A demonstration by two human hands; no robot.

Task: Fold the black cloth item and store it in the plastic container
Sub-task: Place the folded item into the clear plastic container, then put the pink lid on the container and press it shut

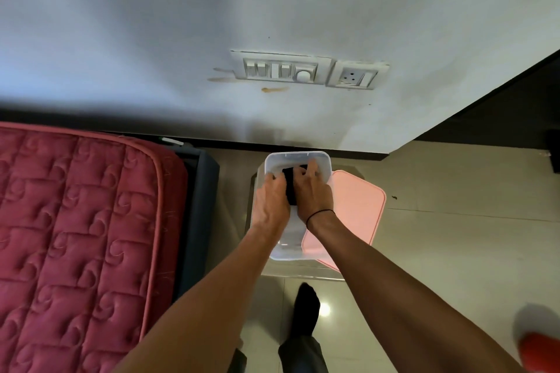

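Observation:
A clear plastic container [288,157] stands on a small stool by the wall, below the switch plate. Inside it lies the folded black cloth [291,188], mostly hidden between my hands. My left hand [271,198] rests on the cloth's left side, fingers curled over it. My right hand [313,189] presses on its right side, fingers spread toward the container's far end. Both hands are inside the container's rim.
A pink lid [354,209] lies tilted against the container's right side. A red quilted mattress [78,236] fills the left. My black-socked foot [306,309] stands on the tiled floor below the stool. A red object [539,348] shows at bottom right.

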